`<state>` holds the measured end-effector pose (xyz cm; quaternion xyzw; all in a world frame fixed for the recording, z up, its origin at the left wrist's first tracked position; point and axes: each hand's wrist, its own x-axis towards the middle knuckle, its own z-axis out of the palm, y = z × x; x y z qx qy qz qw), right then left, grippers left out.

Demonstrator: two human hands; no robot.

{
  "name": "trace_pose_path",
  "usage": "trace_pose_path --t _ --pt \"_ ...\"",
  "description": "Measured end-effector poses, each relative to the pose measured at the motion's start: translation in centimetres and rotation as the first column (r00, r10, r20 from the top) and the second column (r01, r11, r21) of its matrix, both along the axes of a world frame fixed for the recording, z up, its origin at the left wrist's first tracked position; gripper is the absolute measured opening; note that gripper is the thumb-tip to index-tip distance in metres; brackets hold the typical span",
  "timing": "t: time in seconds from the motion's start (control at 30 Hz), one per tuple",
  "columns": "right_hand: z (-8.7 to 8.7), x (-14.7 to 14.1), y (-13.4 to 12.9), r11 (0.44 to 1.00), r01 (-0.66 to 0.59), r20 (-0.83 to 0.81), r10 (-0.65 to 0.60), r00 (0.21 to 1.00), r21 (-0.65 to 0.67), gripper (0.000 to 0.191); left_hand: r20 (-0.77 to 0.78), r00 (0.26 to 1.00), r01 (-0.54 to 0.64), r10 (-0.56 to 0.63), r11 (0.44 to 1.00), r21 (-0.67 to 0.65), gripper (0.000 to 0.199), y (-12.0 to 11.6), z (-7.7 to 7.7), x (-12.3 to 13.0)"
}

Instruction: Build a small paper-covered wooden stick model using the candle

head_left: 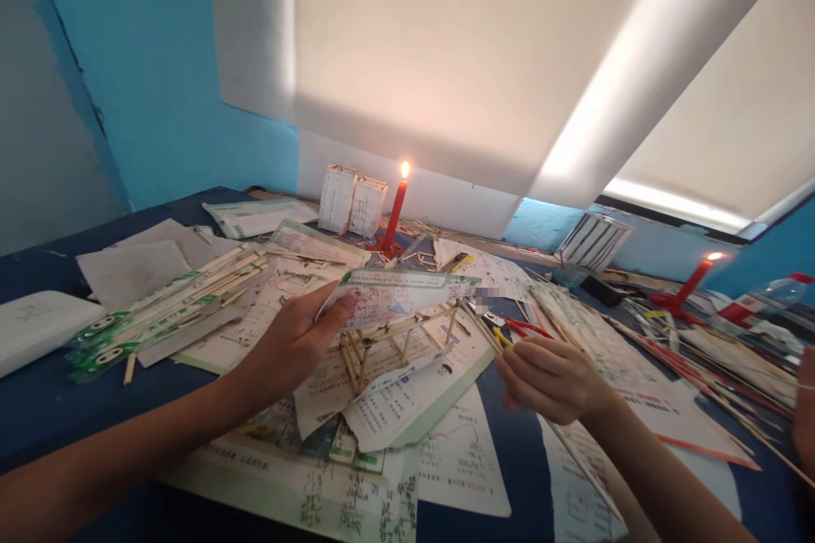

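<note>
The left hand (294, 345) pinches a printed paper (395, 295) (it hides the stick frame (388, 344) top). The right hand (548, 376) grips a thin stick (474, 324).

The left hand (289, 348) grips a stick frame (388, 339) covered with printed paper (395, 295), lifted over scattered printed sheets (407, 416) on a blue table (38, 407). The right hand (551, 377) pinches a thin stick (477, 324) against the frame. Behind, a lit red candle (396, 208) stands beside two paper boxes (351, 200); another candle (694, 278) burns at right.

Single head-worn view, forward and down, close over the paper-strewn table (38, 407), blue wall beyond.
</note>
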<state>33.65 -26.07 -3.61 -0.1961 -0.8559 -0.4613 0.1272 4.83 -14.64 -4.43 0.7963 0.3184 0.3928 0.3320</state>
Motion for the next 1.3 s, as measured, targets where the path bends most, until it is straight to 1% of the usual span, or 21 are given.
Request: trace_pose_path --t 0.13,0.3,0.47,0.5,0.53,0.57,0.6,0.63,0.67,0.7,0.73,0.8,0.87,0.9,0.93,0.97,1.03,1.1,1.17,1.23,1.3 --pt "0.0 0.2 0.2 1.000 -0.014 0.022 0.014 1.000 -0.017 0.036 -0.011 1.000 0.008 -0.008 1.000 -0.004 0.033 -0.1 0.0 -0.1" --pt "-0.1 0.3 0.1 0.999 -0.025 0.002 0.025 1.000 -0.023 0.035 -0.049 0.999 0.004 -0.004 1.000 0.000 0.036 0.3 -0.3 0.0" --pt "-0.8 1.4 -0.5 1.000 0.021 -0.058 -0.021 0.998 -0.012 0.029 -0.077 0.997 -0.028 0.032 0.999 0.044 0.039 0.4 -0.3 0.0" --pt "-1.0 1.8 -0.6 0.999 0.038 -0.073 -0.038 0.997 -0.012 0.027 -0.097 0.995 -0.015 0.021 0.998 0.058 0.040 0.4 -0.3 -0.2" --pt "-1.2 2.2 -0.7 0.998 0.057 -0.091 -0.058 0.994 -0.012 0.026 -0.131 0.991 0.033 -0.022 0.996 0.086 0.041 0.4 -0.2 -0.6" --pt "-1.4 2.6 -0.8 0.997 0.076 -0.112 -0.077 0.991 -0.010 0.025 -0.173 0.981 0.116 -0.093 0.984 0.132 0.043 0.6 0.0 -1.0" --pt "-1.6 3.0 -0.8 0.995 0.098 -0.135 -0.098 0.986 -0.007 0.024 -0.233 0.954 0.236 -0.191 0.953 0.187 0.048 0.7 0.4 -1.6" --pt "-1.8 3.4 -0.7 0.993 0.121 -0.160 -0.120 0.980 -0.008 0.024 -0.304 0.907 0.367 -0.290 0.900 0.235 0.056 0.9 1.0 -2.1" --pt "-1.9 3.7 -0.6 0.990 0.139 -0.189 -0.138 0.972 -0.010 0.024 -0.368 0.856 0.472 -0.363 0.839 0.271 0.066 1.1 1.7 -2.6" --pt "-1.9 4.1 -0.4 0.988 0.153 -0.221 -0.151 0.964 -0.011 0.023 -0.424 0.808 0.545 -0.408 0.791 0.277 0.074 1.2 2.5 -2.9" --pt "-2.0 4.4 -0.1 0.987 0.163 -0.249 -0.161 0.955 -0.013 0.022 -0.448 0.789 0.566 -0.420 0.779 0.268 0.079 1.4 3.5 -2.9" --pt "-1.9 4.9 0.7 0.984 0.178 -0.317 -0.173 0.933 -0.014 0.019 -0.470 0.770 0.577 -0.431 0.785 0.226 0.081 1.5 5.4 -1.9" --pt "-1.9 5.2 1.7 0.985 0.171 -0.401 -0.156 0.903 0.001 0.018 -0.521 0.722 0.610 -0.455 0.774 0.170 0.079 1.4 6.6 0.3" --pt "-1.8 5.3 2.2 0.986 0.166 -0.437 -0.149 0.887 0.002 0.019 -0.579 0.679 0.627 -0.452 0.767 0.136 0.080 1.3 6.7 1.6" --pt "-1.9 5.3 2.7 0.987 0.159 -0.467 -0.140 0.873 0.001 0.019 -0.641 0.621 0.647 -0.451 0.757 0.095 0.079 1.1 6.7 2.9" --pt "-1.9 5.4 3.0 0.988 0.155 -0.487 -0.137 0.863 -0.004 0.019 -0.683 0.565 0.677 -0.463 0.734 0.062 0.074 1.0 6.4 4.1" --pt "-2.0 5.4 3.4 0.989 0.149 -0.498 -0.141 0.855 -0.024 0.019 -0.727 0.482 0.734 -0.489 0.678 0.030 0.065 0.8 5.4 5.8" --pt "-2.0 5.3 3.4 0.990 0.139 -0.510 -0.139 0.849 -0.038 0.019 -0.744 0.450 0.767 -0.493 0.641 0.039 0.061 0.8 4.4 6.5" --pt "-2.0 5.3 3.2 0.991 0.130 -0.535 -0.131 0.835 -0.038 0.019 -0.766 0.418 0.789 -0.489 0.613 0.040 0.062 1.0 3.7 6.6" --pt "-2.0 5.3 3.1 0.990 0.135 -0.560 -0.131 0.818 -0.034 0.021 -0.787 0.379 0.805 -0.486 0.593 0.022 0.065 1.4 3.4 6.5" --pt "-2.0 5.2 3.0 0.988 0.150 -0.568 -0.144 0.810 -0.036 0.022 -0.798 0.364 0.807 -0.479 0.591 0.014 0.067 1.6 3.4 6.4"
